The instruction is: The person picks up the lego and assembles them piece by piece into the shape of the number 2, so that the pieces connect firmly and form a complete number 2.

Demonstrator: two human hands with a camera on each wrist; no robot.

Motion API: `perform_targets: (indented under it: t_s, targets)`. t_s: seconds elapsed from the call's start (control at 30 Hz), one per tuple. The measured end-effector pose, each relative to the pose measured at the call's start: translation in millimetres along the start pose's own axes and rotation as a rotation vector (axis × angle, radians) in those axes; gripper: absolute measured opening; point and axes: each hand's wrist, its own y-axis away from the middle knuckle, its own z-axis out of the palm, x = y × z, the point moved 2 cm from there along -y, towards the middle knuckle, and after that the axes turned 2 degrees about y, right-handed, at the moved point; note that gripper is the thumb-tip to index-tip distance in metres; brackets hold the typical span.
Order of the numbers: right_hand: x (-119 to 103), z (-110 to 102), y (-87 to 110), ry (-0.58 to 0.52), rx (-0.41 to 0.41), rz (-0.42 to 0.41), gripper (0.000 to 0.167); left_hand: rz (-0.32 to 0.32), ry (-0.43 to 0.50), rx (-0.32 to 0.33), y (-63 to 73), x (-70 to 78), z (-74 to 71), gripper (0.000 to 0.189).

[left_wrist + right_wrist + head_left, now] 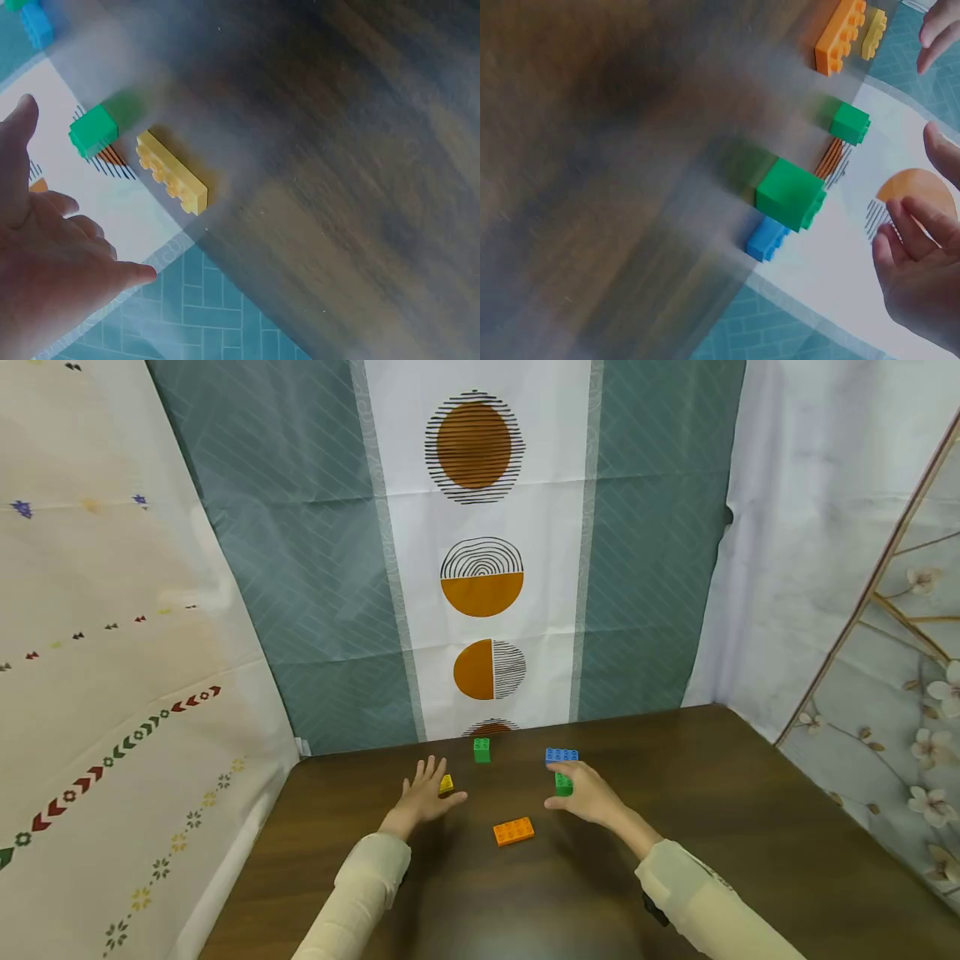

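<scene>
My left hand [426, 795] hovers over the table with fingers spread and holds nothing. Partly hidden behind its thumb side is a yellow toy brick [447, 784], which shows whole as a long studded block [172, 172] in the left wrist view. My right hand [592, 795] is also raised, fingers apart from the thumb and nothing between them. In the head view it overlaps a green brick [562, 786] and the front edge of a blue brick [561, 755]. In the right wrist view this green brick [787, 193] stands apart from the fingers [911, 232].
An orange brick [513, 832] lies between the forearms, nearer me. Another green brick [482, 750] stands near the far edge of the dark wooden table [720, 810]. Patterned cloth [645, 568] hangs behind the table and at both sides.
</scene>
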Motion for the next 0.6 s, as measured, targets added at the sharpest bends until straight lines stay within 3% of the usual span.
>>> perform_targets:
  t_s: [0.23,0.4,0.6]
  targets:
    - [0,25,13.0,-0.091,-0.054,-0.008,0.059,0.005,-0.019,0.021,-7.1,-3.9,6.5,0.087]
    - [2,45,18.0,-0.126,-0.114,-0.012,0.059,0.010,0.022,0.047,-10.2,-4.0,16.7,0.085]
    - [-8,58,18.9,-0.107,-0.091,0.020,0.061,-0.003,-0.043,0.086,-16.4,1.4,13.8,0.082]
